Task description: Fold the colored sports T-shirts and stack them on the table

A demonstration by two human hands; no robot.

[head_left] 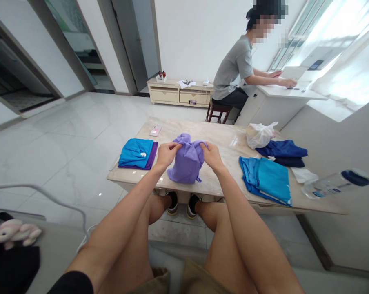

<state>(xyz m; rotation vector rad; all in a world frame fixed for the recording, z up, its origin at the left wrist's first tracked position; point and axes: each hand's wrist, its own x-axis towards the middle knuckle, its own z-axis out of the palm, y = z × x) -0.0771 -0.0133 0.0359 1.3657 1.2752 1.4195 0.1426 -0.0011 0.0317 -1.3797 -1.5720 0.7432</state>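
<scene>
A light purple garment point(187, 167), partly bunched, is held up by its top edge over the front middle of the table point(224, 143). My left hand point(168, 154) pinches its upper left corner, and my right hand point(211, 155) pinches the upper right. Its lower part hangs down to the tabletop near the front edge. To the left lies a folded blue garment point(136, 152) with a small white mark, on top of a dark purple one point(152, 157). On the right side sits a stack of folded turquoise clothing point(268, 177).
Dark blue folded clothes point(284, 150), a white plastic bag point(260, 134) and a clear bottle point(331, 185) with a blue cap stand at the table's right. A pink phone point(155, 130) lies back left. Beyond, a person in a grey shirt point(233, 63) sits at a white desk.
</scene>
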